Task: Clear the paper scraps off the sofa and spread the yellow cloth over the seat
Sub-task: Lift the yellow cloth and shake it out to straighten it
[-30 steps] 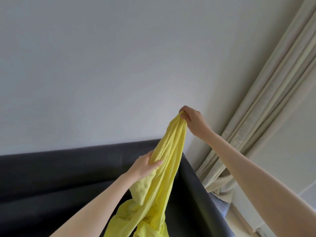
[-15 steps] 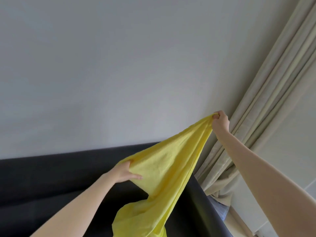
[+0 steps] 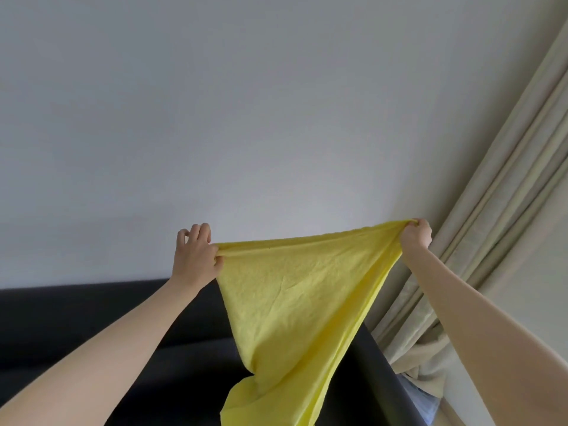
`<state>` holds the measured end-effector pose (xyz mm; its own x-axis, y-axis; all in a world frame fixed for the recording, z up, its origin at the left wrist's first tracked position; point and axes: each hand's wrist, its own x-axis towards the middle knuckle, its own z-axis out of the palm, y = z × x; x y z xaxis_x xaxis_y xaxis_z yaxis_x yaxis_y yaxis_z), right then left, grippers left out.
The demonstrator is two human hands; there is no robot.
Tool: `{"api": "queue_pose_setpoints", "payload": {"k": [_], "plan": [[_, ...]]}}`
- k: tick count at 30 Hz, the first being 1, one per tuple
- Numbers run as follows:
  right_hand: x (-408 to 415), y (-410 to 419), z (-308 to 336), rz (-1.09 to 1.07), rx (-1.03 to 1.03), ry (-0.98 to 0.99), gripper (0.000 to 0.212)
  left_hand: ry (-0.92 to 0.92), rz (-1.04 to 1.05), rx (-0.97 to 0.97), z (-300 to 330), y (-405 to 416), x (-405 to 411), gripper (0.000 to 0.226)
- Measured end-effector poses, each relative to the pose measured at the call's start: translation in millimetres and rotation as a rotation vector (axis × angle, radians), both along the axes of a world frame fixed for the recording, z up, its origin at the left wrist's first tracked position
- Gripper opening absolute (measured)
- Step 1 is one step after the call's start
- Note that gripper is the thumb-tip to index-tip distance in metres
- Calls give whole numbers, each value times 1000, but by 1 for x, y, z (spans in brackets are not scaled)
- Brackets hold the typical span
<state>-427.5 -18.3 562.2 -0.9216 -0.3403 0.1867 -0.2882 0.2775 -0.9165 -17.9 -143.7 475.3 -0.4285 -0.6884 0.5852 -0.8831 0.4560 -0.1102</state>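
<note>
Both arms are raised in front of a plain pale wall (image 3: 246,118). The left hand (image 3: 196,256) grips one end of the yellow cloth (image 3: 295,296), with thumb and forefinger pinched on the gathered top edge and the remaining fingers loosely curled above it. The right hand (image 3: 415,235) is closed tight on the opposite end, fabric bunched inside the fist, and sits slightly higher than the left. Between the hands the top edge of the cloth runs taut. Below that edge the cloth hangs in a rough triangle, narrowing downward to a fold, and leaves the bottom of the view. It hangs in the air in front of the dark sofa (image 3: 92,318), over the sofa's right-hand end; the seat itself is mostly out of view. Beige curtains (image 3: 498,226) hang just beside the right hand, bunched at the bottom beside the sofa's end.
</note>
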Motion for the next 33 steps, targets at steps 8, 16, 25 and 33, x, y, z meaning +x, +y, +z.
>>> {"api": "queue_pose_setpoints", "payload": {"k": [8,16,25,33], "plan": [[6,-14,8,260,125,-47,30,568,-12,531,-8,-7,3,36],[8,-20,51,329,68,-74,26,1021,-177,331,44,-20,6,24],[23,-58,186,196,-169,172,16,1090,-211,-118,206,-43,-6,14],[55,-55,232,814,17,385,48,1281,16,64,271,-52,17,6]]}}
